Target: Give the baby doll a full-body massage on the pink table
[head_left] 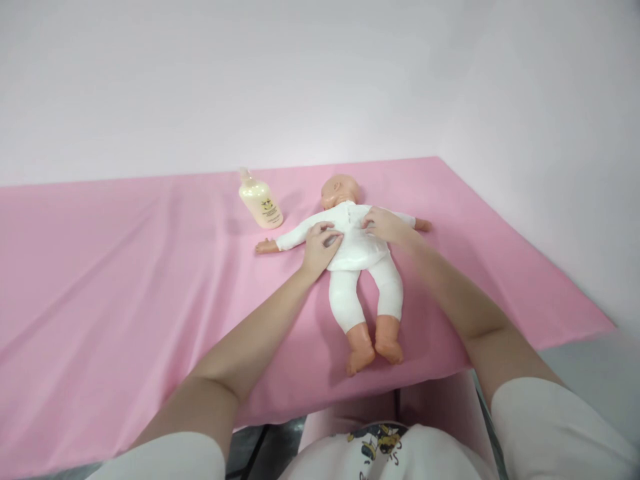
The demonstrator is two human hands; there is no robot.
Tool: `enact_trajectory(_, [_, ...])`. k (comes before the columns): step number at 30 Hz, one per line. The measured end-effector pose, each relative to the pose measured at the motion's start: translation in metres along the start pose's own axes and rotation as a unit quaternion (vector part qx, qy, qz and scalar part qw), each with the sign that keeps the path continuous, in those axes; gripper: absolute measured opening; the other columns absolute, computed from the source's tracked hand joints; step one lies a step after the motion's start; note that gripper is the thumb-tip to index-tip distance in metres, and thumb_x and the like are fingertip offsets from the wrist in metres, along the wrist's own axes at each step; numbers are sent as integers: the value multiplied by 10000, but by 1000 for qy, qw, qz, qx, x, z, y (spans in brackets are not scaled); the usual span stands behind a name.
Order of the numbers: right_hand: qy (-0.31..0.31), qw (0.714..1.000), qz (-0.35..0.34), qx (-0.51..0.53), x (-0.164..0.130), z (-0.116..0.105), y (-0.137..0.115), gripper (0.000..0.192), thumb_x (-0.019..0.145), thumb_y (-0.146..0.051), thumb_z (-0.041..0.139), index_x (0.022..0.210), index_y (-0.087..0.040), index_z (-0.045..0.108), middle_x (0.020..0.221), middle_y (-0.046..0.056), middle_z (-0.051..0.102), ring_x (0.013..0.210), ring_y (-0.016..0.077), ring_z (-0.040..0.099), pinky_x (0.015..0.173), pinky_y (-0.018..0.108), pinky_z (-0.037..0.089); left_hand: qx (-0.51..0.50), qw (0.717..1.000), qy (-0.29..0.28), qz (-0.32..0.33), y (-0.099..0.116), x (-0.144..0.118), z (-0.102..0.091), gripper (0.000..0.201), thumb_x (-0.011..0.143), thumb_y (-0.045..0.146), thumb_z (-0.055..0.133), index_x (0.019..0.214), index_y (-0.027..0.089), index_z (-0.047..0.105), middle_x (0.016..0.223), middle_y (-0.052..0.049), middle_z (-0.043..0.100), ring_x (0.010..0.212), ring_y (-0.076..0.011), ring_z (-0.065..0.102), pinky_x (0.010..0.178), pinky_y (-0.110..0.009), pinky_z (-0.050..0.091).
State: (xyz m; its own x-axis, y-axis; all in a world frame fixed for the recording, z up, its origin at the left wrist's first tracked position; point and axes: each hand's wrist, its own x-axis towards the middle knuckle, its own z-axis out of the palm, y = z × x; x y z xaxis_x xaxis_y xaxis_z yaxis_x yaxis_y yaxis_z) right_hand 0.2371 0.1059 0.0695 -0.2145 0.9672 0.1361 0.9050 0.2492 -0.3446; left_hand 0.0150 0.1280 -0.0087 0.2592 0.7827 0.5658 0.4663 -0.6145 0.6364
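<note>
A baby doll (360, 247) in a white long-sleeved top and white leggings lies stretched out on the pink cloth, head away from me and turned to the left. Its arms reach out to both sides and its bare feet point toward me. My left hand (320, 250) rests against the left side of the doll's torso, fingers curved and thumb apart. On the upper right of the torso lies my right hand (384, 225), its fingers bent and touching the top. Nothing shows between the fingers of either hand.
A pale yellow pump bottle (261, 203) stands left of the doll's head, above its outstretched arm. The pink cloth (125, 287) covers the table and has folds on the left. A white wall (250, 80) rises behind the table and on the right.
</note>
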Motion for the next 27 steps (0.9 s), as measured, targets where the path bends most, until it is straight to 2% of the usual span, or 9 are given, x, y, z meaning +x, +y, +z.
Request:
enact_trajectory(3, [-2,1000,-7,9,0,7,3,207,912,-94,567,997,-182,735,1118,102,749,1069,215,667,977,297,475,-33,999,-12,-8,-3,2,0,121,902,232,631,892,209,750,1095,-66,695,1089,-235,634,1050,-439,485])
enact_trajectory(6, [39,999,4,15,1,17,5,249,944,-97,518,1134,-148,671,1156,119,741,1061,216,666,966,307,470,-48,999,-1,-23,-9,4,0,159,896,197,609,1009,204,721,1058,-65,697,1016,-216,655,990,-411,533])
enact_trajectory(11, [81,996,28,29,3,32,8,346,961,-126,492,1295,-139,580,1093,112,754,1048,250,684,952,353,497,-48,997,18,-60,-15,4,4,309,864,233,640,1169,189,665,1231,-108,628,890,-186,671,905,-391,583])
enact_trajectory(14, [98,993,37,52,5,36,12,451,953,-136,490,1403,-115,507,1123,130,746,1055,262,685,959,366,510,-40,998,3,-56,-17,4,6,401,893,257,597,1286,182,618,1372,-141,603,1076,-242,670,1008,-442,549])
enact_trajectory(18, [98,990,27,93,9,41,21,460,956,-136,461,1411,-104,524,1316,162,682,1180,249,652,1060,375,478,-20,998,-23,-56,-24,5,8,514,939,301,548,1435,170,526,1550,-157,490,1440,-307,462,1216,-511,358])
enact_trajectory(20, [92,990,18,102,11,43,25,464,965,-132,430,1418,-119,528,1393,154,637,1253,233,615,1112,371,444,-14,998,-37,-58,-28,5,9,527,960,332,532,1468,195,503,1584,-138,455,1489,-307,401,1259,-529,270])
enact_trajectory(22, [79,994,19,78,11,44,26,484,981,-144,396,1453,-112,498,1381,165,634,1272,239,598,1126,382,429,-13,997,-50,-62,-31,5,9,547,969,357,530,1495,216,476,1606,-131,424,1514,-312,362,1265,-555,225])
enact_trajectory(25, [49,998,36,7,9,41,21,526,1013,-200,365,1522,-71,404,1351,215,614,1273,285,584,1121,422,417,-10,995,-78,-54,-27,4,6,610,957,377,565,1531,222,429,1634,-143,370,1535,-322,316,1252,-581,198])
enact_trajectory(27, [22,998,49,-27,6,37,13,558,1027,-240,363,1554,-60,341,1388,241,573,1303,314,560,1122,440,406,-8,995,-96,-27,-21,3,1,594,954,404,576,1512,236,459,1630,-139,380,1525,-323,329,1236,-579,209])
